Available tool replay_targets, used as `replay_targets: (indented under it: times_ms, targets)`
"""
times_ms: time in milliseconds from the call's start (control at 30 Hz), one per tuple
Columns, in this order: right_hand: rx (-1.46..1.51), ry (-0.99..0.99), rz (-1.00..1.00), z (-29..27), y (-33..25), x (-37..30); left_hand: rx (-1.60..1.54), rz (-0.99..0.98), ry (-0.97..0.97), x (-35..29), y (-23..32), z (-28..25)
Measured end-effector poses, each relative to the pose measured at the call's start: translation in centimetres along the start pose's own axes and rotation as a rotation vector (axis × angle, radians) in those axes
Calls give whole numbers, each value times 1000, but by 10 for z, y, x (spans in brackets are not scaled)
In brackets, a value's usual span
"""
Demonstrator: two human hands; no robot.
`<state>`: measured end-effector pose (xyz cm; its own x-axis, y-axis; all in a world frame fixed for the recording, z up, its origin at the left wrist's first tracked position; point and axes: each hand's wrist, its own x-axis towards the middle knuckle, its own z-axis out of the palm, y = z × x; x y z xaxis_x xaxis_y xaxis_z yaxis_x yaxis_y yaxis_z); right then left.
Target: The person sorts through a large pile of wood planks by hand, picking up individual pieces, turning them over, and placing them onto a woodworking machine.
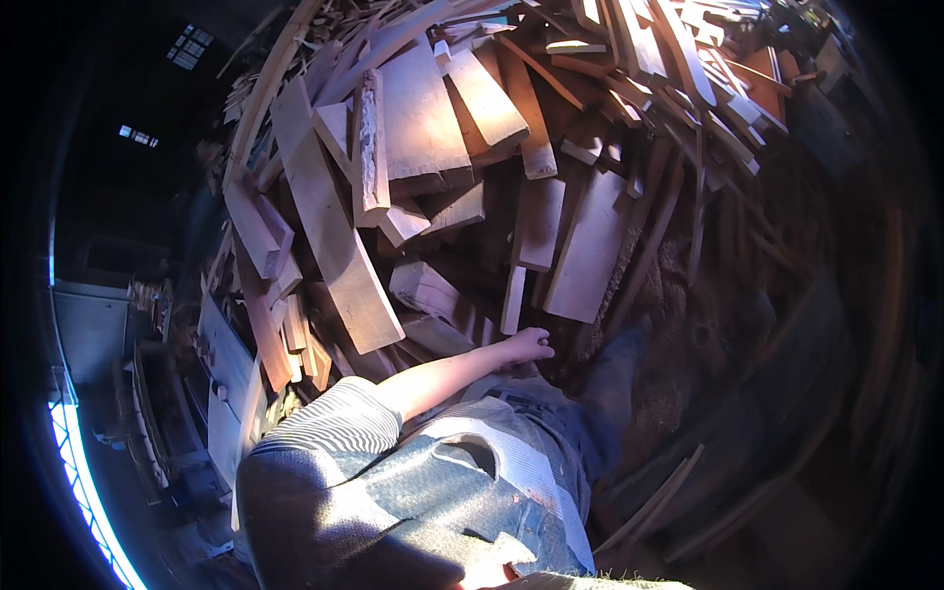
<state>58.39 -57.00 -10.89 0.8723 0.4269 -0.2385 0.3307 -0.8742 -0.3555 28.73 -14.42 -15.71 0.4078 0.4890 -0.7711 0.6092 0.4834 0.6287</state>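
My left hand [531, 344] hangs in front of my body with its fingers curled in, and nothing shows sticking out of it. The bare forearm comes from a striped short sleeve [339, 418]. Just above the hand, a narrow light strip of wood [512, 300] points down toward it without clearly touching. Nearby lie a thick wood block [428, 290], a short plank [541, 224] and a wider pale board [588, 248]. My right hand does not show. A small bright patch at the lower edge is too unclear to name.
A tall heap of loose boards and offcuts rises ahead, with a long plank [334, 221] leaning down its left side and a wide board [418, 118] higher up. A dark flat panel [737, 433] and thin strips [654, 501] lie at the lower right. My leg [610, 393] stands beside the heap.
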Motion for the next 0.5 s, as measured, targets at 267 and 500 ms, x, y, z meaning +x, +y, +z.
replay_targets:
  times_ms: [267, 500]
  targets:
    - [-13, -95, -94, -17, -43, 63, -103, 215, 637, 105, 33, -114]
    - [-41, -174, -116, -37, -64, 119, -878, 127, 808, 178, 104, -235]
